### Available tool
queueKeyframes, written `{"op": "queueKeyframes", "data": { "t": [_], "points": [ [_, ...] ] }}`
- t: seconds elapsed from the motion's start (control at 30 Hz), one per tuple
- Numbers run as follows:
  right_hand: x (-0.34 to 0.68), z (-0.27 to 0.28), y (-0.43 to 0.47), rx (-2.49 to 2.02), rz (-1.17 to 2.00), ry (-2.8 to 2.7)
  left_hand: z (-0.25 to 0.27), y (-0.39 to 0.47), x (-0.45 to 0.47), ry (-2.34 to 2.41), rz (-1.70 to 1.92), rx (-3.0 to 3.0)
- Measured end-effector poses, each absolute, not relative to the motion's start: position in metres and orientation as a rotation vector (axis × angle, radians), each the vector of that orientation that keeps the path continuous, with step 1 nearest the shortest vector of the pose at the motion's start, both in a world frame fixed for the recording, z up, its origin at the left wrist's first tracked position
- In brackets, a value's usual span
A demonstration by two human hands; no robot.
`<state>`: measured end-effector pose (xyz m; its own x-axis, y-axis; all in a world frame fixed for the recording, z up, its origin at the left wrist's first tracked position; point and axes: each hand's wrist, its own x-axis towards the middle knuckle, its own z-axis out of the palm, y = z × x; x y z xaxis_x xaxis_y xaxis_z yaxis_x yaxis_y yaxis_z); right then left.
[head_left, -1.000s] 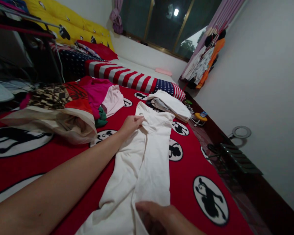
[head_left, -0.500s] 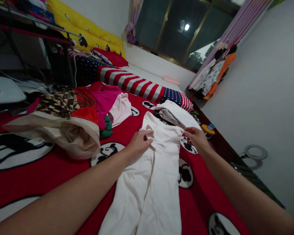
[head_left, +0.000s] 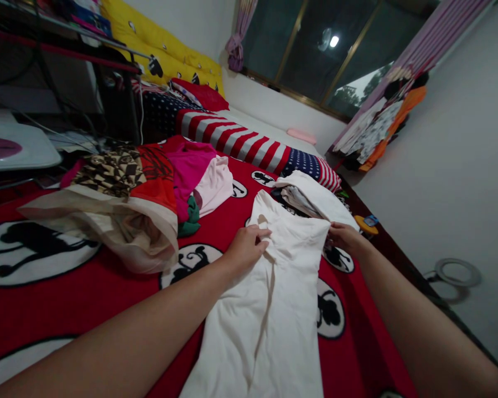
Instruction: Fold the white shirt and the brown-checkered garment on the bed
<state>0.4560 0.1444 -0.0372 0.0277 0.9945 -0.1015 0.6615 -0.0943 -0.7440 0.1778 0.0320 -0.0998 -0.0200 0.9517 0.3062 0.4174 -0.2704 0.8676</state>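
A pair of white trousers (head_left: 292, 298) lies lengthwise on a red blanket (head_left: 120, 309), waist away from me and legs running off the bottom of the view. My left hand (head_left: 247, 247) rests on the left side near the waist, thumb and fingers pinched on a fold of the cloth. At the waistband's right corner, my right hand (head_left: 347, 237) grips the edge between thumb and fingers, drawing it out taut. Just beyond the waist sits a folded white garment (head_left: 315, 193).
A heap of clothes (head_left: 157, 171) with a sheer beige hem lies to the left. Behind stands a bed with a flag-striped cover (head_left: 232, 132). A desk frame (head_left: 116, 61) is at upper left; a yellow round object (head_left: 366, 225) lies on the dark ledge at right.
My right hand has pulled the waistband corner outward to the right, and the waist is flatter and wider. My left hand keeps its place on the cloth. The view has shifted slightly.
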Motion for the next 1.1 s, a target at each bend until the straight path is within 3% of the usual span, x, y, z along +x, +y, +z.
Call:
{"op": "queueKeyframes", "data": {
  "t": [0.3,0.47,0.7,0.83,0.97,1.1],
  "points": [
    [0.428,-0.047,0.167,-1.918,0.181,-1.817,-0.105,0.033,0.18,1.468,1.254,1.796],
    [0.413,-0.039,0.175,-1.921,0.235,-2.19,-0.102,0.032,0.18,1.489,1.246,1.8],
    [0.391,-0.068,0.174,-1.735,-0.164,-2.057,-0.1,0.029,0.181,1.556,1.315,1.845],
    [0.385,-0.088,0.167,-1.754,-0.168,-2.055,-0.1,0.03,0.182,1.641,1.24,1.864],
    [0.38,-0.073,0.153,-1.697,-0.2,-2.062,-0.098,0.029,0.182,1.659,1.297,1.8],
    [0.359,-0.055,0.117,-1.344,-0.187,-2.164,-0.095,0.024,0.183,1.639,1.439,1.718]
  ]
}}
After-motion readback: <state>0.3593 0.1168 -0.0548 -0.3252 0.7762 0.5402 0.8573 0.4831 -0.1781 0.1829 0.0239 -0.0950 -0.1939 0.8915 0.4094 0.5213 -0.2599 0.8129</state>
